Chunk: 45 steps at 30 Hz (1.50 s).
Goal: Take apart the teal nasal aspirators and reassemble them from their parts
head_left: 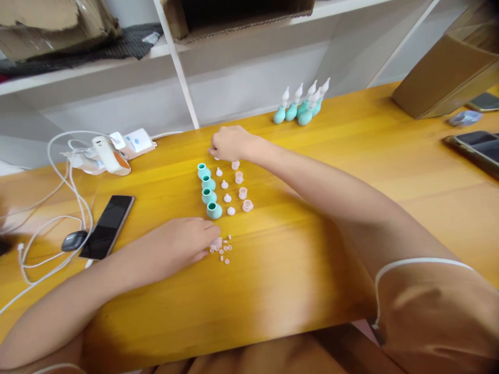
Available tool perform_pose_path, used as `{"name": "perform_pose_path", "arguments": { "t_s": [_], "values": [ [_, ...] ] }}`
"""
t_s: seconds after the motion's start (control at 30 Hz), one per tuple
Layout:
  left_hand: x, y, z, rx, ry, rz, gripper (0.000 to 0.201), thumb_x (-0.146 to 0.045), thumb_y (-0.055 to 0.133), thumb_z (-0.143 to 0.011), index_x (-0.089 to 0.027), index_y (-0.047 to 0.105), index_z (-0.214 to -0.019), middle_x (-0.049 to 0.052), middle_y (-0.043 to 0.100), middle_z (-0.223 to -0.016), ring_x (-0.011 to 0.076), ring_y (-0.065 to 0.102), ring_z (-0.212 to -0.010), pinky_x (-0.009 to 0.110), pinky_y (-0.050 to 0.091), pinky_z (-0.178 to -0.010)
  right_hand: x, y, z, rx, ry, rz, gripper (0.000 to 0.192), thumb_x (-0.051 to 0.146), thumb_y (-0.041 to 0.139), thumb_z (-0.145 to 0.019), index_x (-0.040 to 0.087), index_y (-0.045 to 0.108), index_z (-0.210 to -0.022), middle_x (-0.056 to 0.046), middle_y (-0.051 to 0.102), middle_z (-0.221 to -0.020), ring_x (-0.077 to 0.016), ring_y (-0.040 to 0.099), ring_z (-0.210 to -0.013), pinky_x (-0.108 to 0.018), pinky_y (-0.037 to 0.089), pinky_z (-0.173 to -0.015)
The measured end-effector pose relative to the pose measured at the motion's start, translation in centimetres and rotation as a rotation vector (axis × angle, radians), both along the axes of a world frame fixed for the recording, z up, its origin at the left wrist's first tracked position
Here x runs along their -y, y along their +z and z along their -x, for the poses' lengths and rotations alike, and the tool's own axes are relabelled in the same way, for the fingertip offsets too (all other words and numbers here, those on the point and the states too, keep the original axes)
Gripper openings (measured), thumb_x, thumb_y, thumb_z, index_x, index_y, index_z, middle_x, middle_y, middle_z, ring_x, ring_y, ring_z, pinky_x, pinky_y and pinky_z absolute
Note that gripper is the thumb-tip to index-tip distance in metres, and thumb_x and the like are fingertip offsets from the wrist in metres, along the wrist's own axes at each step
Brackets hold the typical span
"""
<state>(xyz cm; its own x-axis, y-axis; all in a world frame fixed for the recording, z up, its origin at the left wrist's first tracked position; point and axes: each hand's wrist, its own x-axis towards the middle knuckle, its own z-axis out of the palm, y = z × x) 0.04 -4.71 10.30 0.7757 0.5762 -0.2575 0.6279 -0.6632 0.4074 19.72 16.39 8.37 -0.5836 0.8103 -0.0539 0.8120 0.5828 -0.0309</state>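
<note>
My left hand [191, 240] rests low over a scatter of tiny pale pink rings [225, 249]; its thumb and fingers are apart, and a translucent pink piece [215, 242] sits at the fingertips. At the far end of the rows, my right hand [230, 142] is closed with fingers pointing down; what they hold, if anything, is hidden. Between the hands stand a row of turquoise bulbs [214, 210] with open mouths, a row of small white-pink nozzle tips [227, 198], and a row of translucent pink cup-shaped collars [243, 193].
Several assembled turquoise bulbs with white tips [305, 115] stand near the back wall. To the left lie a phone [109, 226], a black mouse [74, 240], white cables and a power strip [136, 143]. A cardboard box [440, 75] and a dark device [477, 148] are on the right.
</note>
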Motion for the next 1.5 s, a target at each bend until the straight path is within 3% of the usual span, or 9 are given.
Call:
{"name": "perform_pose_path", "arguments": {
  "t_s": [0.3,0.5,0.77,0.93,1.07,1.17,1.23,1.33,1.5],
  "values": [
    [-0.3,1.3,2.0,0.034,0.089,-0.05,0.011,-0.019,0.071,-0.098,-0.028,0.066,-0.102,-0.002,0.073,-0.1,0.0221,0.071,-0.088,0.032,0.054,-0.076,0.0,-0.7,0.7,0.05,0.018,0.062,0.053,0.04,0.048,-0.111,0.003,0.08,-0.131,-0.03,0.076,-0.131,-0.0378,0.072,-0.12,-0.041,0.052,-0.096],
    [-1.2,2.6,3.1,0.089,0.197,-0.293,0.027,-0.02,0.064,-0.096,-0.028,0.058,-0.121,0.005,0.068,-0.115,0.0249,0.07,-0.09,0.038,0.056,-0.078,3.0,2.0,-1.2,-0.328,-0.054,-0.037,0.07,0.057,0.031,-0.119,0.009,0.078,-0.1,-0.02,0.076,-0.095,-0.0286,0.069,-0.099,-0.035,0.047,-0.091],
    [-4.2,0.9,2.2,0.591,0.366,-0.479,0.062,-0.027,0.078,-0.095,-0.032,0.038,-0.142,0.008,0.059,-0.128,0.0219,0.073,-0.105,0.035,0.062,-0.081,9.2,4.4,-0.8,-0.736,0.472,0.272,0.076,0.08,0.04,-0.112,0.019,0.041,-0.067,0.003,0.029,-0.062,-0.0095,0.03,-0.063,-0.027,0.022,-0.061],
    [-4.6,1.7,1.2,0.858,0.452,-0.249,0.054,-0.041,0.088,-0.093,-0.031,0.046,-0.125,0.002,0.074,-0.117,0.022,0.079,-0.113,0.04,0.067,-0.097,8.9,3.5,0.0,-1.061,0.453,0.42,0.073,0.072,0.052,-0.111,0.02,0.033,-0.064,0.004,0.024,-0.061,-0.0084,0.027,-0.061,-0.026,0.018,-0.057],
    [-4.6,2.4,1.1,0.985,0.381,-0.256,0.047,-0.042,0.088,-0.096,-0.03,0.049,-0.12,-0.005,0.081,-0.1,0.019,0.081,-0.1,0.042,0.067,-0.097,8.5,5.0,-0.4,-1.349,0.513,0.876,0.066,0.058,0.023,-0.121,0.024,0.021,-0.065,0.007,0.015,-0.057,-0.0083,0.014,-0.051,-0.026,0.018,-0.049],
    [-5.8,1.7,1.5,0.987,0.399,-0.212,0.045,-0.044,0.09,-0.094,-0.031,0.053,-0.117,-0.003,0.083,-0.106,0.0236,0.08,-0.121,0.047,0.065,-0.109,7.8,7.1,-1.6,-1.49,0.484,0.882,0.057,0.04,0.012,-0.122,0.023,0.017,-0.068,0.006,0.009,-0.061,-0.009,0.008,-0.052,-0.026,0.017,-0.05],
    [-7.6,0.3,2.1,1.014,0.486,-0.264,0.051,-0.053,0.091,-0.089,-0.032,0.054,-0.117,0.001,0.081,-0.111,0.0272,0.076,-0.131,0.049,0.064,-0.111,6.7,7.6,-2.6,-1.431,0.34,0.625,0.057,0.037,0.026,-0.122,0.023,0.021,-0.066,0.005,0.013,-0.061,-0.0088,0.013,-0.053,-0.026,0.017,-0.052],
    [-10.9,-3.1,3.3,0.973,0.648,-0.34,0.049,-0.057,0.084,-0.092,-0.031,0.054,-0.121,0.006,0.078,-0.127,0.0269,0.075,-0.128,0.047,0.064,-0.104,4.0,6.0,-3.8,-0.919,0.058,0.162,0.057,0.044,0.053,-0.114,0.018,0.048,-0.064,0.0,0.041,-0.058,-0.0123,0.043,-0.064,-0.027,0.036,-0.065],
    [-15.2,-9.1,4.9,0.953,0.841,-0.396,0.052,-0.051,0.084,-0.088,-0.026,0.055,-0.123,0.011,0.073,-0.127,0.0244,0.074,-0.114,0.043,0.063,-0.101,-0.3,0.9,-4.2,-0.204,-0.184,0.025,0.062,0.059,0.049,-0.11,0.008,0.084,-0.112,-0.022,0.079,-0.103,-0.0349,0.072,-0.109,-0.04,0.051,-0.097]
  ]
}}
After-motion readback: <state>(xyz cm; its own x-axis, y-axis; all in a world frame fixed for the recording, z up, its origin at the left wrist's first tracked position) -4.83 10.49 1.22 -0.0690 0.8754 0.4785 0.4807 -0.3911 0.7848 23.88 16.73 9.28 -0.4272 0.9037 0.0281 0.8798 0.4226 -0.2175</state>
